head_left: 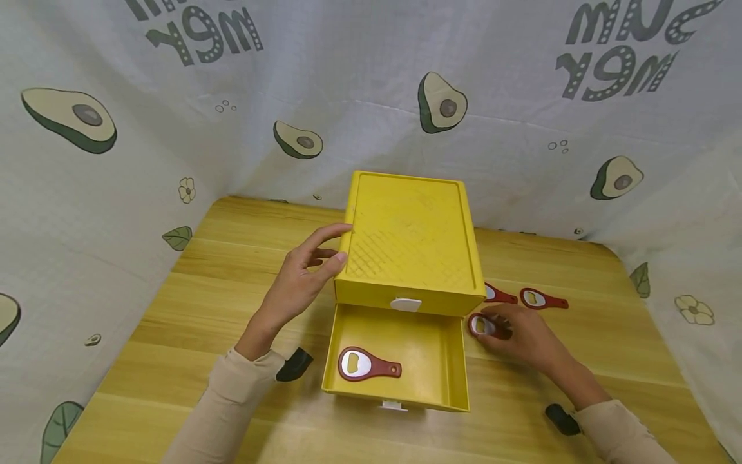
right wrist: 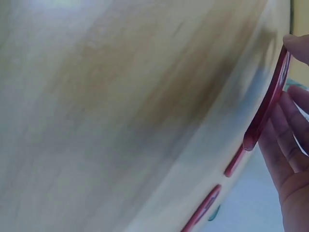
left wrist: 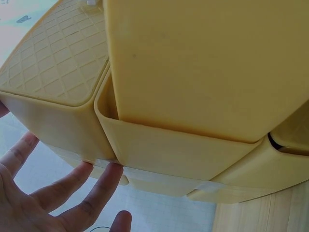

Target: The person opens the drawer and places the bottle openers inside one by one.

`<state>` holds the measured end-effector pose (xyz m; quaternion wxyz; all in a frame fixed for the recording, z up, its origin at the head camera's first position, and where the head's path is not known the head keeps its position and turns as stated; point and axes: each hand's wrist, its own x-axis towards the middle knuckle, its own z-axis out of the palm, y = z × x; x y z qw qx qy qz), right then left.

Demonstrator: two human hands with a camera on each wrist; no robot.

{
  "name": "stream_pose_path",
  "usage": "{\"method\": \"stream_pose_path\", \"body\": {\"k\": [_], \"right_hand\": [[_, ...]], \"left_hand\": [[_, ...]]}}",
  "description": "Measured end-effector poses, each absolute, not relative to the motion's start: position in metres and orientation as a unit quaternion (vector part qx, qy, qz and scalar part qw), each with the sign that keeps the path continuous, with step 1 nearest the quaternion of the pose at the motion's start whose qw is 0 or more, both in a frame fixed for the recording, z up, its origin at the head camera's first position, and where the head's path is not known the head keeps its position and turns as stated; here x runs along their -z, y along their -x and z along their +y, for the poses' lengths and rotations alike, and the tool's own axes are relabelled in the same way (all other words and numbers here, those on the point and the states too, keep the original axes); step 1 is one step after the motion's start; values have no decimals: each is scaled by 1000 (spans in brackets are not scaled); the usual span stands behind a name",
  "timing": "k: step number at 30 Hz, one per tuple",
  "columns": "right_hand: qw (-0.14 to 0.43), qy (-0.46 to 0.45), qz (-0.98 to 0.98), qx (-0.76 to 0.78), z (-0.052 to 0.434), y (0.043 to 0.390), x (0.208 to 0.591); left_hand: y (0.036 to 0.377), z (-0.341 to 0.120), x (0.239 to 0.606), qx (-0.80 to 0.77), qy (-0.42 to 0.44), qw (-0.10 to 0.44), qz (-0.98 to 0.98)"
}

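A yellow drawer box (head_left: 414, 238) stands on the table with its lower drawer (head_left: 431, 361) pulled out. Inside that drawer lies a red-rimmed bottle opener (head_left: 377, 367). My left hand (head_left: 292, 287) rests its fairly straight fingers (left wrist: 104, 186) against the box's left side, thumb by the front corner. To the right of the box, my right hand (head_left: 530, 338) pinches another bottle opener (head_left: 480, 324) between thumb and fingers, close above the table; the right wrist view shows this opener (right wrist: 265, 108) edge-on. The hand covers its handle in the head view.
Two more bottle openers lie behind the right hand: one (head_left: 504, 296) partly hidden by the box, the other (head_left: 543, 299) farther right. The wooden table (head_left: 220, 277) meets a white printed cloth (head_left: 359, 77) at the back and sides. The upper drawer, with a white handle (head_left: 406, 304), is closed.
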<state>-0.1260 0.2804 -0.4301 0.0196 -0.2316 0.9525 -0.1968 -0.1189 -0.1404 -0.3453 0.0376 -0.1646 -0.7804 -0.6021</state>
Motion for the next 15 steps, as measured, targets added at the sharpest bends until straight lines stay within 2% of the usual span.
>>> {"method": "stream_pose_path", "body": {"k": [15], "right_hand": [[-40,233,949,207,275,116,410]], "left_hand": [[119,-141,345,598,166,38,-783]]}}
